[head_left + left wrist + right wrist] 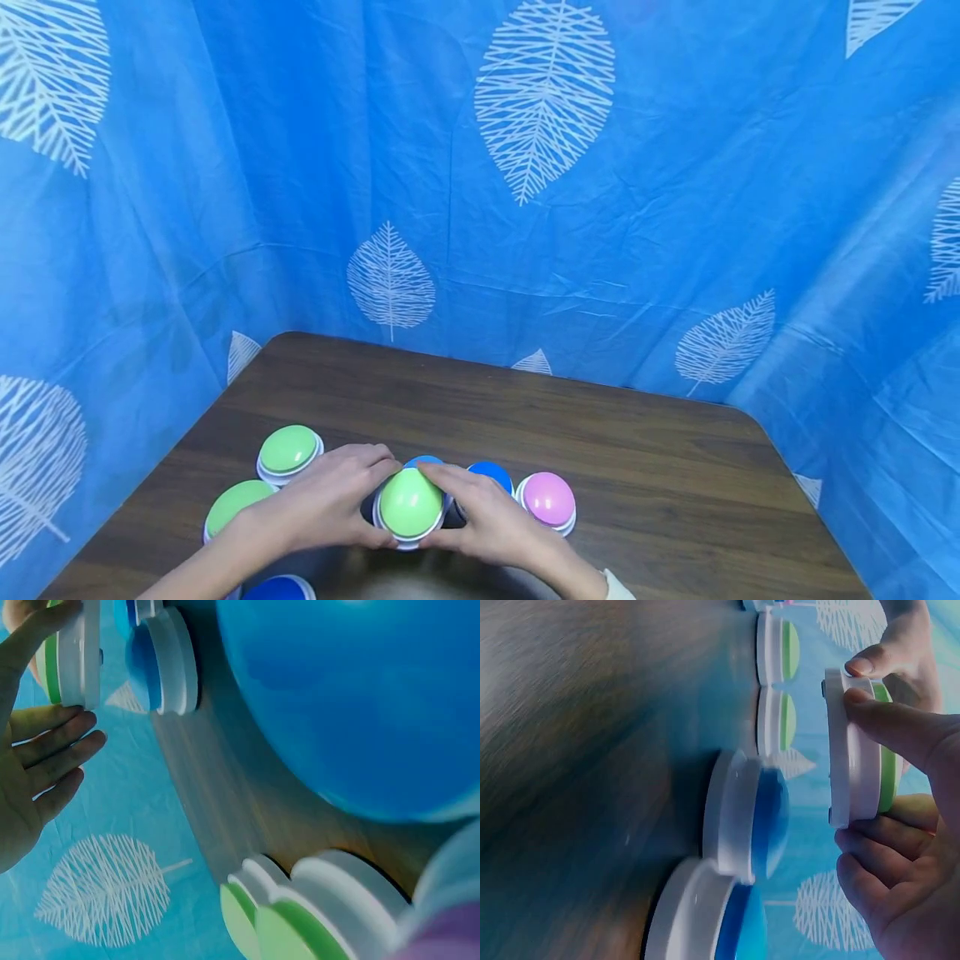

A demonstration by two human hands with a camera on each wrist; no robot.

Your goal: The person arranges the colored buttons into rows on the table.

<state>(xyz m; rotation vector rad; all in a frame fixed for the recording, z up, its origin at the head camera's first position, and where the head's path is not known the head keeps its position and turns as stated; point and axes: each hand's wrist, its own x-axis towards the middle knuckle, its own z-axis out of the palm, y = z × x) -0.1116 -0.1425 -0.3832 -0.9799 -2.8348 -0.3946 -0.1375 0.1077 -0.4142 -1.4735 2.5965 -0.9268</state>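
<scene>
A round push button [410, 502] with a green dome and white base is held between both hands, its dome facing the head camera. My left hand [333, 502] grips its left side, thumb at the near edge and fingers at the far edge. From the other side my right hand [491, 518] grips it the same way. In the right wrist view, the button's white base [840, 750] stands apart from the tabletop. Two blue-domed buttons, one [423, 460] partly hidden behind the held one and another [491, 475] behind my right hand, sit on the table.
The dark wooden table [637, 467] is backed by blue curtains [660, 208] with white leaf prints. Two green buttons [288, 450] sit left, partly behind my left arm. A pink button [549, 500] sits right. A blue button [277, 588] shows at the bottom edge.
</scene>
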